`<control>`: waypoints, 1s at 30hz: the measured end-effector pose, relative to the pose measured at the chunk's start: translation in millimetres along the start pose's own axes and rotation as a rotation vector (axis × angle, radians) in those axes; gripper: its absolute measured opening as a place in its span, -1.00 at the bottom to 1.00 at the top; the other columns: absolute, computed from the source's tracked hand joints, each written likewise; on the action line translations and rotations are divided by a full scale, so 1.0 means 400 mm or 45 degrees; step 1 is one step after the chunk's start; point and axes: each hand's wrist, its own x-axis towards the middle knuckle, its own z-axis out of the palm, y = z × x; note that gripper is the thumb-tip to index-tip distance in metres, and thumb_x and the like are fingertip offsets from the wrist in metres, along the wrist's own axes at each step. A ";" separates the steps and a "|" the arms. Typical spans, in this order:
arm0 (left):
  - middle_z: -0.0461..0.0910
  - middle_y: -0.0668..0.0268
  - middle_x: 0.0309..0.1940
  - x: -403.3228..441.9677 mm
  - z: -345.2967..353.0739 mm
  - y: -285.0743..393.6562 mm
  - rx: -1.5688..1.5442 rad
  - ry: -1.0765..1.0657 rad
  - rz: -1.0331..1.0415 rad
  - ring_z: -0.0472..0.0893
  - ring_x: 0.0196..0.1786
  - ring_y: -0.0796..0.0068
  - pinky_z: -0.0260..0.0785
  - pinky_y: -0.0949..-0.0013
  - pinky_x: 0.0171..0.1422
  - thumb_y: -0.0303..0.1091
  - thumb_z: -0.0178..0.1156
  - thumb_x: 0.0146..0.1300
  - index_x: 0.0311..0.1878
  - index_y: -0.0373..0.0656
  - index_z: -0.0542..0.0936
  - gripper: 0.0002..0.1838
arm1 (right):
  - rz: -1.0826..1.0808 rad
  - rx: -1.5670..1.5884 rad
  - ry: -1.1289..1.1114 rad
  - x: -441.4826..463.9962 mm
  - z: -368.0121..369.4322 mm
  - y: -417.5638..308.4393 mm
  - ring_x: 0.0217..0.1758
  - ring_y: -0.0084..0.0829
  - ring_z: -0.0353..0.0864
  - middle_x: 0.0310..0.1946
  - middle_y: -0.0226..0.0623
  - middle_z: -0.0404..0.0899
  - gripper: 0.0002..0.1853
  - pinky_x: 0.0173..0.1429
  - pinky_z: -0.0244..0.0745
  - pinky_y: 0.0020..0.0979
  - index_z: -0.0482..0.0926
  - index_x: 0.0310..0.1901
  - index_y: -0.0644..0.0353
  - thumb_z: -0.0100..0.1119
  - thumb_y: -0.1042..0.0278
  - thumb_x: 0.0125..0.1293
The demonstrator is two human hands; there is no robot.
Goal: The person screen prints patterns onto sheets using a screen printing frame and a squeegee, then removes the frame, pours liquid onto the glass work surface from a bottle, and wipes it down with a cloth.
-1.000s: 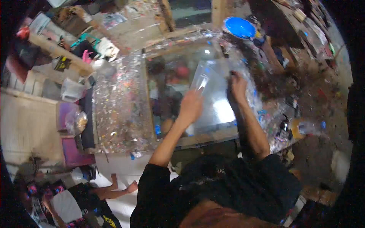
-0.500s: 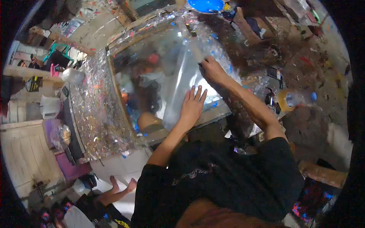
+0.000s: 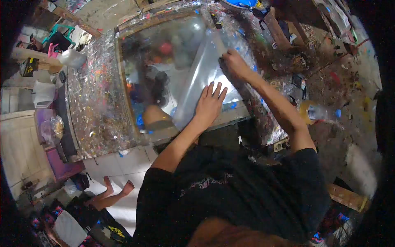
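Observation:
My left hand (image 3: 208,108) lies flat with its fingers stretched out on a clear, shiny plastic sheet (image 3: 192,88). The sheet rests on a framed glass panel (image 3: 142,88) in the worktop. At the sheet's far right side, my right hand (image 3: 235,65) is closed in a fist. Something dark shows at its inner edge, and a pale, narrow strip (image 3: 218,40) extends away from the knuckles. What the fist grips is too blurred to name. Reflections and blurred coloured shapes show in the glass.
Paint-flecked board (image 3: 96,94) borders the glass on the left. A blue basin (image 3: 243,3) is at the far edge, and a bottle of yellowish liquid (image 3: 314,113) lies right. White plastic containers (image 3: 43,94) stand left. Another person's feet (image 3: 119,188) are on the tiled floor, lower left.
The view has shifted slightly, showing more floor at the lower left. My left hand stays flat on the sheet, and my right fist remains at its far right side.

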 end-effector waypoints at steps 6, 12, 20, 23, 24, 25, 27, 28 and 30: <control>0.33 0.09 0.43 -0.005 0.040 0.013 0.023 0.031 -0.021 0.26 0.49 -0.01 0.02 0.00 0.58 -0.32 0.07 0.30 0.43 -0.12 0.37 -0.41 | 0.062 -0.080 -0.049 0.034 0.024 -0.010 -0.09 0.12 0.57 -0.25 0.19 0.51 -0.80 -0.01 0.51 -0.05 0.61 -0.20 0.30 0.12 0.33 0.35; 0.32 0.09 0.44 -0.001 0.029 0.006 -0.031 0.059 -0.050 0.26 0.50 0.01 0.08 -0.01 0.57 -0.40 0.06 0.29 0.40 -0.09 0.40 -0.43 | -0.062 0.211 -0.008 -0.008 0.046 0.022 -0.24 0.09 0.54 -0.31 0.10 0.49 -0.84 -0.11 0.50 -0.09 0.55 -0.22 0.30 0.20 0.38 0.26; 0.39 0.08 0.37 -0.006 0.044 -0.001 -0.017 0.192 -0.006 0.31 0.45 -0.03 0.11 0.00 0.53 -0.34 0.09 0.27 0.33 -0.14 0.46 -0.47 | -0.084 -0.294 -0.150 0.033 -0.011 -0.042 -0.15 0.12 0.56 -0.29 0.20 0.50 -0.78 0.00 0.49 -0.05 0.60 -0.16 0.30 0.17 0.32 0.28; 0.38 0.11 0.41 -0.005 0.019 0.000 0.029 0.030 -0.043 0.34 0.45 0.01 0.12 -0.01 0.54 -0.42 0.05 0.27 0.41 -0.07 0.41 -0.42 | -0.126 0.160 -0.094 -0.060 0.036 -0.032 -0.16 0.16 0.57 -0.30 0.20 0.54 -0.80 -0.06 0.48 -0.02 0.61 -0.18 0.31 0.17 0.36 0.25; 0.38 0.12 0.41 -0.005 0.025 0.007 0.042 -0.015 -0.041 0.33 0.46 0.02 0.11 -0.02 0.54 -0.42 0.04 0.27 0.41 -0.06 0.41 -0.42 | -0.252 -0.092 -0.201 -0.090 0.001 -0.041 -0.17 0.16 0.59 -0.33 0.18 0.57 -0.78 -0.04 0.48 -0.02 0.61 -0.19 0.32 0.19 0.33 0.25; 0.38 0.12 0.41 -0.006 0.025 0.015 0.061 0.017 -0.005 0.33 0.46 0.02 0.11 -0.02 0.54 -0.42 0.04 0.27 0.41 -0.06 0.41 -0.42 | -0.272 -0.086 -0.280 -0.101 -0.053 -0.026 -0.17 0.16 0.60 -0.33 0.17 0.59 -0.77 -0.03 0.49 -0.02 0.62 -0.18 0.31 0.21 0.32 0.24; 0.41 0.07 0.35 -0.003 0.028 -0.018 0.106 0.162 -0.005 0.31 0.46 0.03 0.05 -0.09 0.55 -0.38 0.07 0.27 0.32 -0.11 0.47 -0.49 | -0.327 -0.103 -0.291 -0.085 -0.172 0.004 -0.17 0.16 0.60 -0.33 0.16 0.60 -0.77 -0.01 0.49 -0.03 0.62 -0.17 0.30 0.22 0.31 0.24; 0.40 0.06 0.36 0.008 0.064 -0.050 0.215 0.134 -0.167 0.30 0.47 0.04 -0.03 -0.18 0.56 -0.40 0.06 0.27 0.32 -0.07 0.47 -0.49 | -0.133 -0.074 -0.024 -0.091 -0.224 0.013 -0.18 0.16 0.61 -0.31 0.16 0.61 -0.77 -0.02 0.49 -0.04 0.62 -0.17 0.30 0.22 0.31 0.24; 0.35 0.06 0.40 -0.009 -0.048 -0.129 0.373 0.228 -0.350 0.27 0.48 0.02 -0.03 -0.18 0.56 -0.32 0.14 0.23 0.37 -0.05 0.42 -0.42 | 0.067 -0.037 0.260 -0.136 -0.275 0.030 -0.18 0.15 0.61 -0.30 0.16 0.61 -0.76 -0.03 0.50 -0.04 0.62 -0.18 0.29 0.22 0.30 0.23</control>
